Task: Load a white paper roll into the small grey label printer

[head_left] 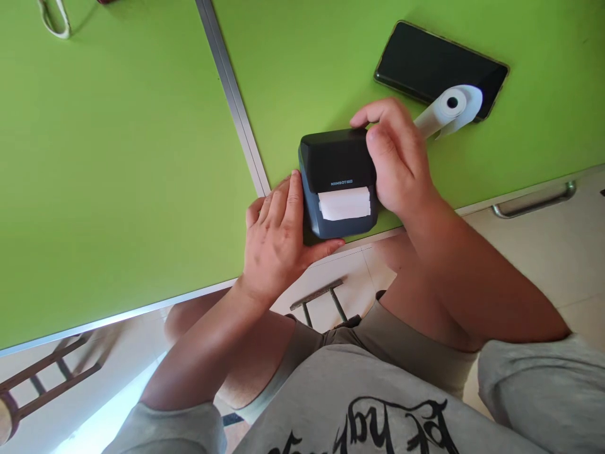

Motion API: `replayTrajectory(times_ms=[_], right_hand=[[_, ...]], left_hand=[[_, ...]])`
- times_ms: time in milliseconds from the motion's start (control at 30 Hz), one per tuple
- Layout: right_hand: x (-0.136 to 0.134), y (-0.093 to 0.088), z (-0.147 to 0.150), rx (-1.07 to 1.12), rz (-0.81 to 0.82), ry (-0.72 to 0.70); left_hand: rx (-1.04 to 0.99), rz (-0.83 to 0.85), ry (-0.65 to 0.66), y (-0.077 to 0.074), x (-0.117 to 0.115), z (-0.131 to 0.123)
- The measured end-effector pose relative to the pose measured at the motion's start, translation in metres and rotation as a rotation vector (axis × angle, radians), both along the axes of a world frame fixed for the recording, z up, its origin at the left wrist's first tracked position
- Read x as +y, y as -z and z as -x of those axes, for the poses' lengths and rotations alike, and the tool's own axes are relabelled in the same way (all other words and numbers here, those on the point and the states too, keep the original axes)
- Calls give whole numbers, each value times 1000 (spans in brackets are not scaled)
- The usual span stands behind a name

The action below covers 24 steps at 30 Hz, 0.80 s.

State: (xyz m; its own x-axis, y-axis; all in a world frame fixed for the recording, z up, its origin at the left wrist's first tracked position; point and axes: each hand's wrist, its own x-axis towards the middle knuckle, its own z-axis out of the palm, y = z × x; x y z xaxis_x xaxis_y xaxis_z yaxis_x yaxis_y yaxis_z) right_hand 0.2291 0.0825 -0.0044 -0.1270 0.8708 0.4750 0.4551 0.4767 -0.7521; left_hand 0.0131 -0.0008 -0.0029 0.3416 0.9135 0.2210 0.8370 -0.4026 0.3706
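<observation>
A small dark label printer (338, 154) with a black lid and a blue-grey body rests near the table's front edge. White paper (345, 203) sticks out of the slot below its "NIIMBOT" lettering. My left hand (276, 233) grips the printer's left side, fingers along the wall and thumb by the front lower edge. On the other side, my right hand (399, 157) holds the right wall, with its index finger reaching to the lid's back corner. Just beyond that hand lies a roll of white paper (432, 118), its loose end curling over a phone.
The black phone (439, 60) lies face up at the back right of the green table (118, 157). A metal strip (231, 88) crosses the tabletop. A white loop of cord (57, 25) is at the far left. Below the edge are a drawer handle (534, 205) and a wooden stool (51, 384).
</observation>
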Motion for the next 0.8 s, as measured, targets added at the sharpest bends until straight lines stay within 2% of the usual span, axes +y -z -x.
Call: replayTrajectory(times_ms=[500, 700, 800], right_hand=[[-1, -1, 1, 54, 11, -21], [0, 1, 0, 30, -28, -49], [-1, 0, -1, -24, 8, -80]], left_hand=[[-8, 23, -16, -1, 0, 2], [-5, 45, 9, -8, 3, 4], [20, 76, 9, -12, 4, 4]])
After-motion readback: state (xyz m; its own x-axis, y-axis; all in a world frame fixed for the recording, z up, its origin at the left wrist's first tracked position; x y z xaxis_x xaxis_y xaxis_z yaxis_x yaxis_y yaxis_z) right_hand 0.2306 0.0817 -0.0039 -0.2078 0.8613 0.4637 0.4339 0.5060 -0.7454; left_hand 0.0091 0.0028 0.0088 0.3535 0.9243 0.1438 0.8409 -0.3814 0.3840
